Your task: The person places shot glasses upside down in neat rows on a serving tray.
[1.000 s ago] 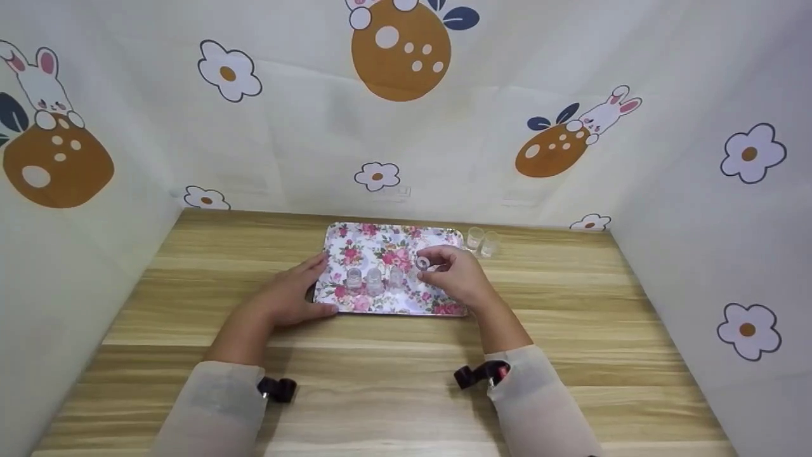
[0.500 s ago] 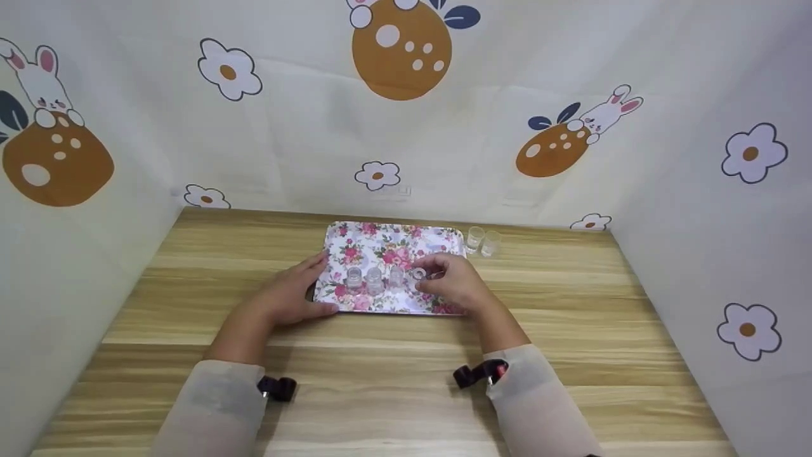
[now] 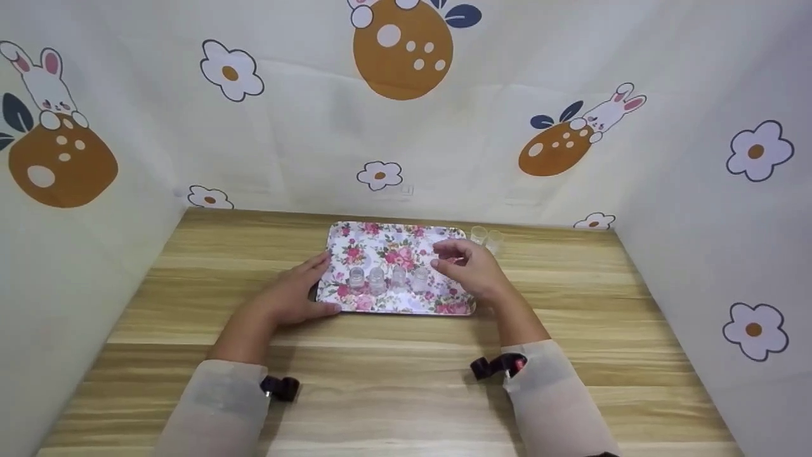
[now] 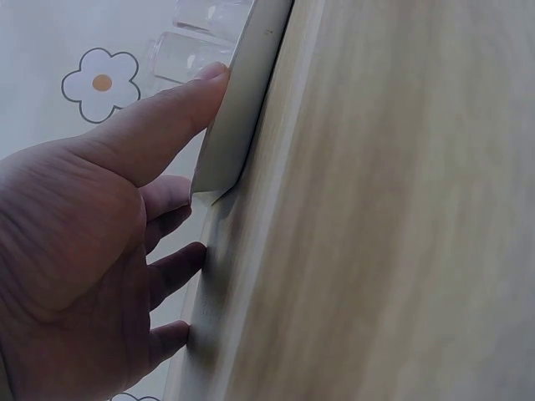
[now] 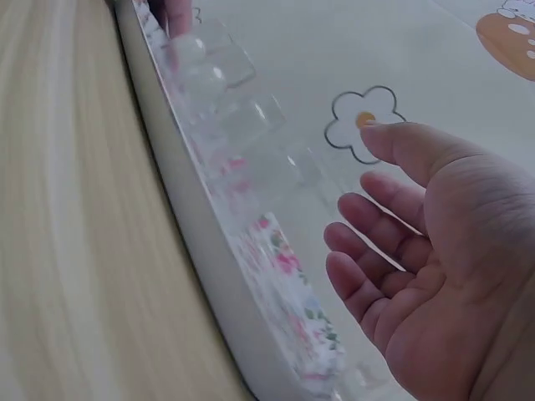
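Several small clear cups stand in a row across the floral tray; the rightmost cup is just left of my right hand. That hand hovers over the tray's right part, fingers loosely bent, thumb apart, nothing between them. The right wrist view shows the same right hand beside the cups, not touching them. My left hand rests at the tray's left front corner, thumb along the front rim and fingers at the left side. In the left wrist view its thumb touches the tray edge.
Two more clear cups stand on the wooden table beyond the tray's back right corner, partly behind the right hand. Cloth walls printed with rabbits, fruit and flowers rise at the back and sides.
My right hand lowered a clear cup onto the tray at the row's right end, let it go, and moved off to the right. My left hand stays at the tray corner.
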